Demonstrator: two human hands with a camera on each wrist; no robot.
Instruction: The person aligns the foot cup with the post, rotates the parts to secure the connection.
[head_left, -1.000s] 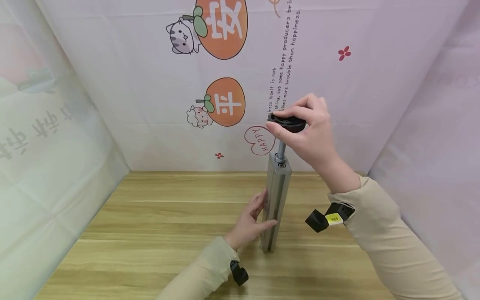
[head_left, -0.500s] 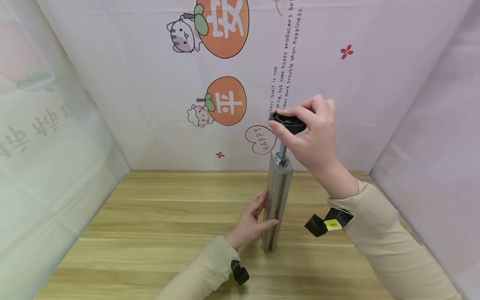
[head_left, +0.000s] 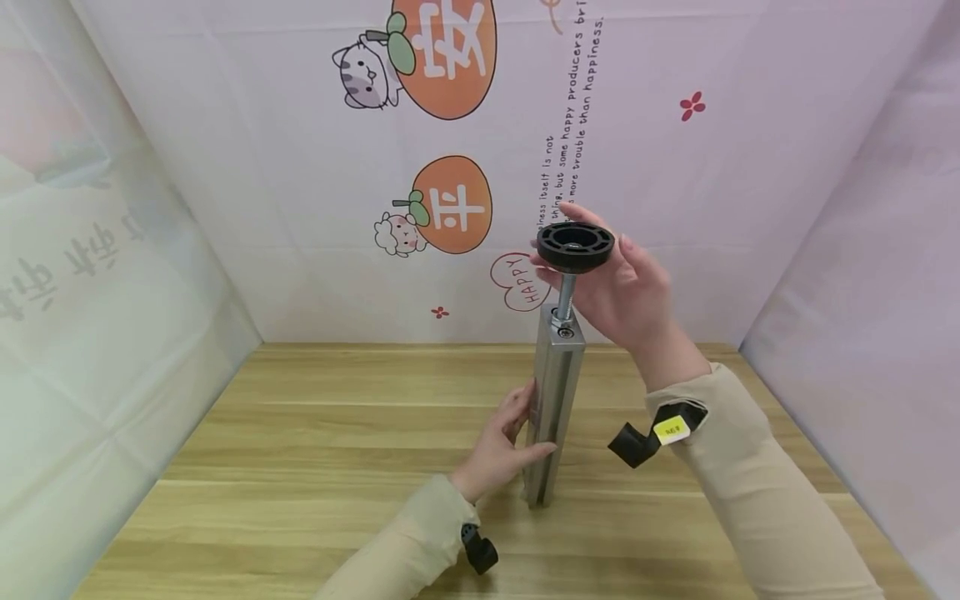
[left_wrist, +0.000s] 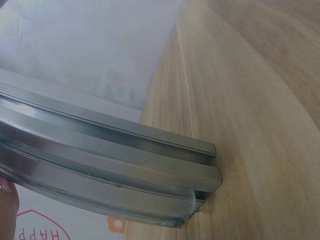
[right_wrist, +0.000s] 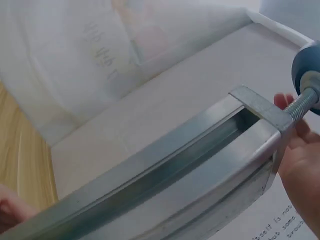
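An aluminium extrusion [head_left: 555, 392] stands upright on the table, its lower end on the wood in the left wrist view. Out of its end plate rises a threaded rod [head_left: 567, 296] with a nut [head_left: 561, 321] at its base, topped by a black round levelling foot [head_left: 576, 260]. My left hand [head_left: 495, 454] grips the extrusion low down, thumb in front and fingers along the left side. Behind and right of the foot is my right hand [head_left: 630, 304], fingers loosely extended and partly hidden by it. The right wrist view shows this hand [right_wrist: 302, 167] beyond the rod.
The wood-grain table [head_left: 337, 450] spreads around the extrusion. A printed cloth wall [head_left: 300, 208] rises behind, with side cloths at left and right. Each sleeve carries a black wrist mount, the right one [head_left: 633, 446] with a yellow label.
The right hand has let go of the levelling foot and opened, its fingers now behind it. The left hand and the extrusion have stayed in place.
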